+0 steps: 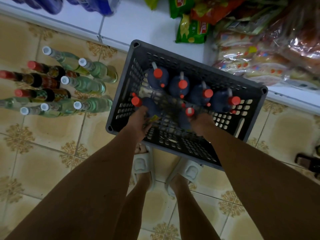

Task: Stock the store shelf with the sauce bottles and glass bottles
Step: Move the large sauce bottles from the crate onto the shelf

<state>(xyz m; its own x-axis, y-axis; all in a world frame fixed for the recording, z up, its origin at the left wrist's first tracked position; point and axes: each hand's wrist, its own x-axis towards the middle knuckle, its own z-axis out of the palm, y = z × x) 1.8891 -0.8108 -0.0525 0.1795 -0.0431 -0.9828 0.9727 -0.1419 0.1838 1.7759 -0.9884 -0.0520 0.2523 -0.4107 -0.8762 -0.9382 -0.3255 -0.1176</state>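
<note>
Left hand [138, 121] gripping a dark red-capped sauce bottle [147, 105], right hand [201, 123] clutching another [186, 118], both inside the grey slotted plastic crate [131, 70], patterned beige tile floor [52, 161], white shelf [138, 25] just beyond

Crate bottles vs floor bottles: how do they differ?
The crate bottles are dark, squat jugs with red caps, standing inside the grey crate; each hand grips one. The floor bottles are slimmer, clear-green with white caps or dark sauce with red caps, standing untouched on the tiles. Both groups are upright and capped.
</note>
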